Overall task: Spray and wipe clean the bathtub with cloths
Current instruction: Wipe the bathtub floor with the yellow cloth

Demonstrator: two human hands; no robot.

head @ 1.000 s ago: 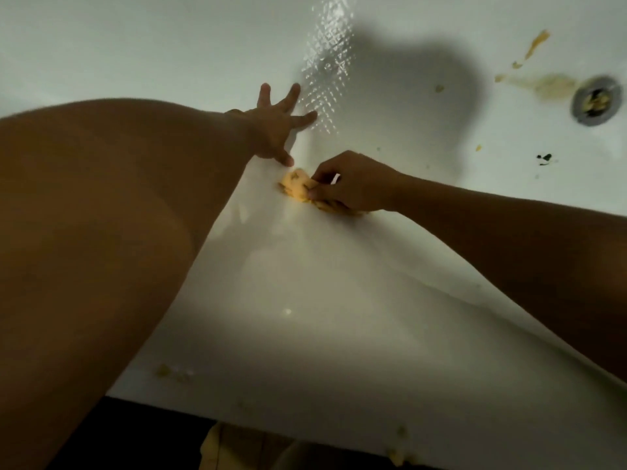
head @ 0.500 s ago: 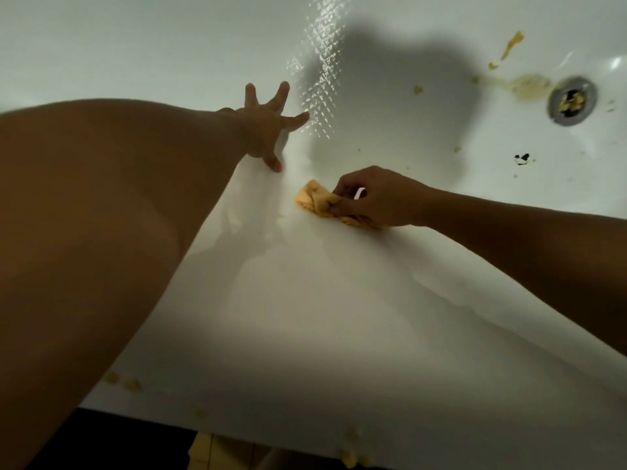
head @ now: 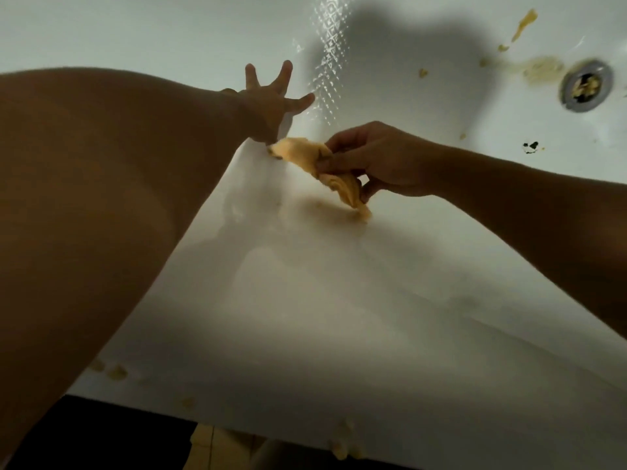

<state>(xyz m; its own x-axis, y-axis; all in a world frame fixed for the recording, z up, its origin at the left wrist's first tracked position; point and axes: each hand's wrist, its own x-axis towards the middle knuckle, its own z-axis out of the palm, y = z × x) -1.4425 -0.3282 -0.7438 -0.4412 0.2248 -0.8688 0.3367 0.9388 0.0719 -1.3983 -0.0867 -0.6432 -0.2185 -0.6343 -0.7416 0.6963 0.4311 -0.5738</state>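
— Found the cloth (head: 319, 167)?
— Yes. Yellow, bunched up, pinched between the thumb and curled fingers of the right hand (head: 383, 161). Hangs over the sloping inner wall of the bathtub (head: 305, 317), with the lower tip touching or almost touching the white surface; hard to tell which. Casts an orange tint on the gloss underneath.
— And the other end?
— Points toward the left hand (head: 271, 100), just beside its heel.
— Holding anything, that left hand?
— Nothing. Spread wide, fingers fanned out straight, laid against the tub.
— Anything past the hands?
— A strip of shiny diamond pattern (head: 327, 62) just beyond the left fingertips. Farther right, the metal drain (head: 586, 84), with yellowish bits in it. Next to that a yellow-brown smear (head: 543, 69), and below it a small dark speck (head: 531, 147).
— And nearer?
— Yellowish crumbs (head: 117, 371) dotted along the tub's near rim.
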